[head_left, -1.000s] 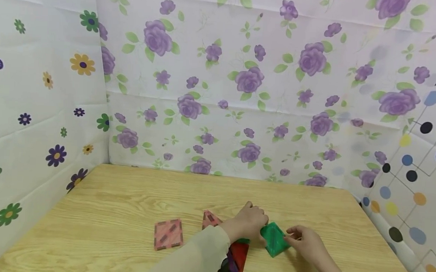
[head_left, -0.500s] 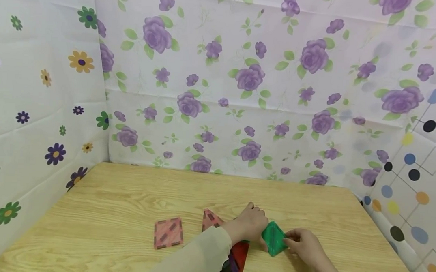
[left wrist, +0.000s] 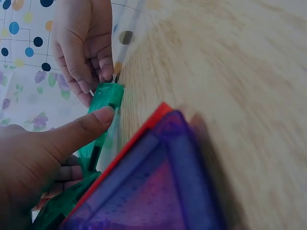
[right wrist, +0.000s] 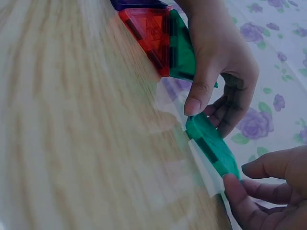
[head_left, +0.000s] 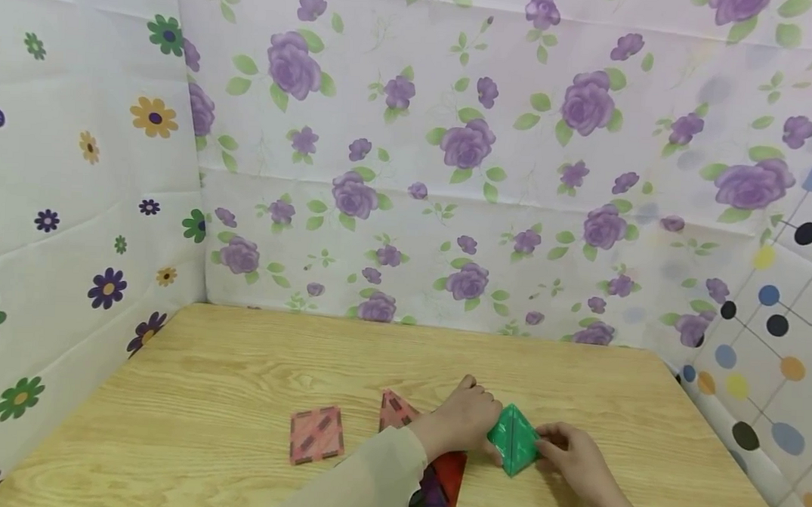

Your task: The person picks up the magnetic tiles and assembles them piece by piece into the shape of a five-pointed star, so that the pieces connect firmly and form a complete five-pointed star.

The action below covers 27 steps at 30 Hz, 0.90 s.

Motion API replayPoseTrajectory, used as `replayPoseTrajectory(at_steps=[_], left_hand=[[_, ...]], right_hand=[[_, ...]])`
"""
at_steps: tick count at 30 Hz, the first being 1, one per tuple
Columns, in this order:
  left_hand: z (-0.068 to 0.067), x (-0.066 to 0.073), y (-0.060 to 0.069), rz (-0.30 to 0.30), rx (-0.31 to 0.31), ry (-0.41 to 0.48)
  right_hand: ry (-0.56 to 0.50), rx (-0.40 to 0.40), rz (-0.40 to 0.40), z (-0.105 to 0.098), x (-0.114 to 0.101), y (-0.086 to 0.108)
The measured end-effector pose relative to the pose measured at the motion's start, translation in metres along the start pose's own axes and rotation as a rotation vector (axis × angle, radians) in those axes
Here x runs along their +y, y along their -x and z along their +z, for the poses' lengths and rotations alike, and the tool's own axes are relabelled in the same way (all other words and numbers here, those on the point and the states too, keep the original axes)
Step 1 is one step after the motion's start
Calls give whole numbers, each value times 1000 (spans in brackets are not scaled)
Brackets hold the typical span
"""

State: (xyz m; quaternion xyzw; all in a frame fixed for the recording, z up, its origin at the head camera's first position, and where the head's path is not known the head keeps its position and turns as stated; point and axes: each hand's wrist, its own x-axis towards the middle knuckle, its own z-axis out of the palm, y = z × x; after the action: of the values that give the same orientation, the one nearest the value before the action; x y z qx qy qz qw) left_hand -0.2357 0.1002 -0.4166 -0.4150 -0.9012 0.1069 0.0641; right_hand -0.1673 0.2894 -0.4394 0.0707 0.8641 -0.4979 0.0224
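A green translucent magnetic tile piece [head_left: 512,441], diamond-shaped with a seam down its middle, is between my hands in the head view. My left hand [head_left: 463,418] pinches its left corner, the thumb lying along it in the left wrist view. My right hand [head_left: 577,458] pinches the opposite corner with thumb and fingers, as the right wrist view shows. Close beside my left hand stand a red triangular tile [right wrist: 149,38], another green tile [right wrist: 181,48] and a purple tile [left wrist: 144,191], joined together. The left forearm partly covers this group in the head view.
A pink square tile [head_left: 317,435] lies flat on the wooden table [head_left: 251,368] to the left. Behind the left wrist, a pink triangular tile [head_left: 394,410] shows in part. Floral cloth [head_left: 410,155] encloses the table's back and sides.
The green tile piece has tilted and shifted slightly between my hands, and its middle seam now shows more sharply. My right hand has moved slightly with it; the left hand stays nearly in place.
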Motion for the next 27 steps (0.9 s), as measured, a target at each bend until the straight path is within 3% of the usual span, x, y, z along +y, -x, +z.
replayPoseTrajectory(at_steps=[9,17,22,27], left_hand=[[-7,-4,4,-43,121,-34],[-25,-7,11,-56,124,118],[-37,-10,21,-67,176,319],[-46,-13,36,-130,277,680]], right_hand=[[-165,33,-6,-9,-2,-2],[-235,49,-11,-13,-14,3],[-245,56,-27,-18,-23,8],[-273,39,-86,-23,-33,13]])
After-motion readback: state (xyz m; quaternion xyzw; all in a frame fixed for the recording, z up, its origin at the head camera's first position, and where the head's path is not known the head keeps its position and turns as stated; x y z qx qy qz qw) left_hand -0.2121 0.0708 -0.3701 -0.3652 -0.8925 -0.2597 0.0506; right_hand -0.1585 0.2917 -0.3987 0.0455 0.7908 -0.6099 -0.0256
